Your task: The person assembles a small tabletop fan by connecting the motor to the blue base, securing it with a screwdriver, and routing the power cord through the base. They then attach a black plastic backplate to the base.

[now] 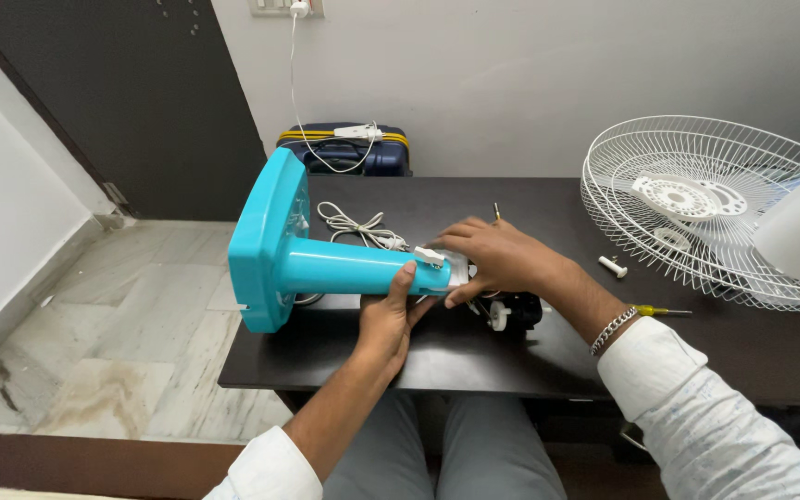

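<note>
Head cam: left hand (386,319) wraps the turquoise fan stand (326,264) column, right hand (497,259) pinches fittings at its end. Looks light, stiff, slick plastic; column's the best grip.

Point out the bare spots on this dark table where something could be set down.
Bare tabletop lies behind the hands, between the white cord and the fan grille. Another strip runs along the near edge, right of the left hand. It is crowded around the turquoise fan stand, right hand and black motor.
</note>
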